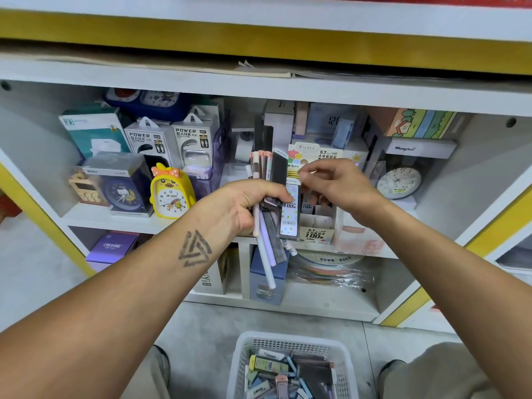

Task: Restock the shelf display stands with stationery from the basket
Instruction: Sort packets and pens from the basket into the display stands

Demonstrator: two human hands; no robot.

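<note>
My left hand (240, 204) grips a bundle of stationery (272, 203): several pens and flat pencil-lead packs, fanned upright in front of the shelf. My right hand (339, 187) reaches in from the right, its thumb and fingers pinching the top edge of one lead pack at the bundle's right side. Just behind stands a cardboard display stand (319, 226) printed "0.7 100", with several slots, on the middle shelf. The white plastic basket (290, 367) sits on the floor below, holding several erasers and lead packs.
The middle shelf (115, 218) carries a yellow duck clock (171, 191), power bank boxes (172, 139), a blue clock box and a round clock (398, 182) at right. Boxes and wrapped rolls fill the lower shelf. My knees frame the basket.
</note>
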